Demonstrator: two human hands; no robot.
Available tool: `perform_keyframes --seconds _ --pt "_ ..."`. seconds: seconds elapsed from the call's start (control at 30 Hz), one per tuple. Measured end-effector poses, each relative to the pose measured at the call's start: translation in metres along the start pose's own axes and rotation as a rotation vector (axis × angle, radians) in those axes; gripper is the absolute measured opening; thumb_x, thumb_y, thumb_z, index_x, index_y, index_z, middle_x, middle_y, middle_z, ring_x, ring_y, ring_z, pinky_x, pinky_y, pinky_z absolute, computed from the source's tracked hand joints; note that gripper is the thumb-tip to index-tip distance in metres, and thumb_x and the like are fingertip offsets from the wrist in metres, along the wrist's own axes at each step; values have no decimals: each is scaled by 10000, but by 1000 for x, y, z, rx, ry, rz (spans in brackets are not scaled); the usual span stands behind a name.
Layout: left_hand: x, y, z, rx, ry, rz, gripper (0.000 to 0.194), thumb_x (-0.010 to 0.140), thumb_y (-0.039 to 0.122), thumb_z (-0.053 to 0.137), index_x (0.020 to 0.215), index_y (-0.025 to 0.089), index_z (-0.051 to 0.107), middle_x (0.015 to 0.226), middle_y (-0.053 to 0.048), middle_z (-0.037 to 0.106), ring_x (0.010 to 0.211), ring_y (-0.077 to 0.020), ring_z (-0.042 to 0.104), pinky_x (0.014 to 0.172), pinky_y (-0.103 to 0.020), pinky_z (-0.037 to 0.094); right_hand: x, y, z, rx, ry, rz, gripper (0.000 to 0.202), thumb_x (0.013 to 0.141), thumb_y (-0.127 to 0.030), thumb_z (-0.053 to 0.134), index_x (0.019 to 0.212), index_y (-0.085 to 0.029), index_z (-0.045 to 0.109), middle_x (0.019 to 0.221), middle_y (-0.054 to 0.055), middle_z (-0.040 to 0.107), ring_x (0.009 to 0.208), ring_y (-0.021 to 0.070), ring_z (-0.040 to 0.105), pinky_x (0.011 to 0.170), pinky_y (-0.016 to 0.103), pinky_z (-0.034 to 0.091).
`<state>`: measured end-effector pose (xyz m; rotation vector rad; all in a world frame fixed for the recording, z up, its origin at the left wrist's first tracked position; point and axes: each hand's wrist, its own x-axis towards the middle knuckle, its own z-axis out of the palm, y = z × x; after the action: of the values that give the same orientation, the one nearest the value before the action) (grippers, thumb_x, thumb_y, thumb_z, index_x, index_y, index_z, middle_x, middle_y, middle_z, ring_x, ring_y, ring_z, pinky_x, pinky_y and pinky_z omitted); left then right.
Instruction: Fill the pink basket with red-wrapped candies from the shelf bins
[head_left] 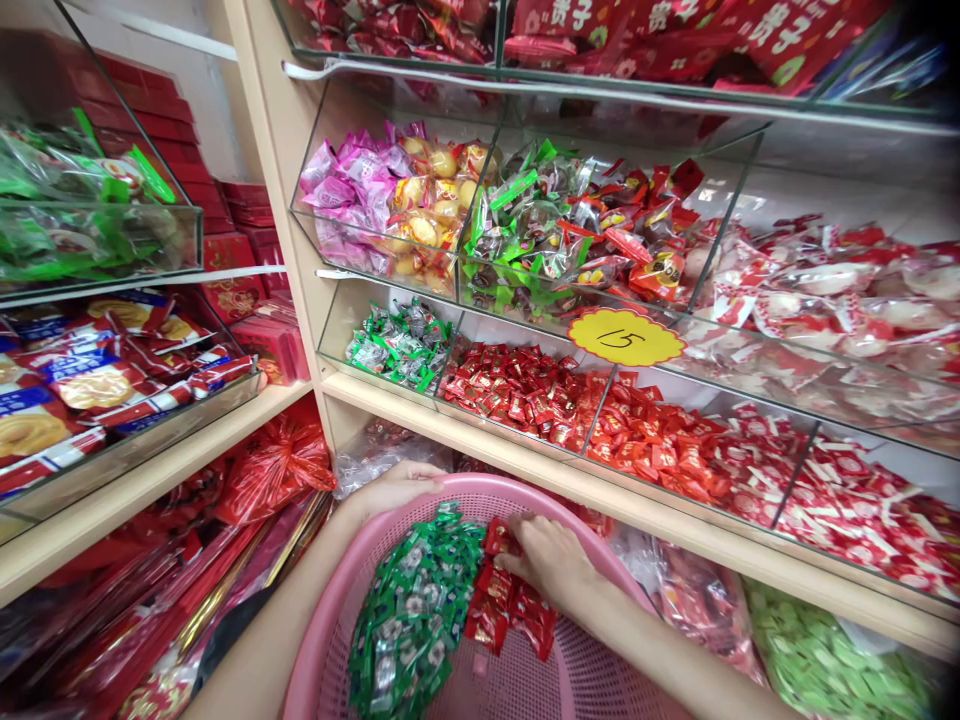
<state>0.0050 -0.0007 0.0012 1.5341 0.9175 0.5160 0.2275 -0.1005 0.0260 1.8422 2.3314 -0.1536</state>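
A pink plastic basket (304, 640) with perforated walls sits below the shelves. My left hand (397, 487) grips its far left rim, fingertips partly out of sight. Inside the basket, my right hand (551, 560) has its fingers curled on red wrapped candies (491, 605). Left of these lies a heap of green wrapped candies (412, 610), also in the basket. Just beyond the rim, a low shelf compartment holds small red wrapped candies (517, 390). Beside it is a compartment of green and silver candies (401, 345).
A wooden shelf edge (450, 425) runs just past the basket. Clear bins above hold mixed packaged sweets (525, 230), with a yellow tag (627, 337) marked 15. Packaged biscuits (90, 375) fill the left shelf. Bagged pale green sweets (832, 650) lie low on the right.
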Motion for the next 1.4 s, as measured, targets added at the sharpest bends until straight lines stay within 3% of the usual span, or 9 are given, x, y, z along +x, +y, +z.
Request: perform_keyframes --seconds 1.0,1.3,1.4 --pt "1 -3 0 4 -7 19 472 657 409 589 1023 110 598 986 -81 631 855 -206 566 731 -272 423 5 -1 5 -44 11 40 244 782 -365 475 859 -153 570 864 97 604 817 201 572 686 283 381" --pt "2 -2 0 12 -1 12 477 651 413 590 1027 119 599 986 -74 634 852 -205 568 739 -273 421 3 -1 2 -63 69 -8 402 745 -367 533 1070 -141 468 838 87 593 783 215 567 646 298 383" --pt "2 -3 0 15 -5 12 470 659 407 585 1030 119 596 975 -71 637 840 -205 571 721 -270 426 2 -1 2 -64 55 -35 364 750 -348 530 1047 -145 482 850 80 592 793 221 562 647 306 380"
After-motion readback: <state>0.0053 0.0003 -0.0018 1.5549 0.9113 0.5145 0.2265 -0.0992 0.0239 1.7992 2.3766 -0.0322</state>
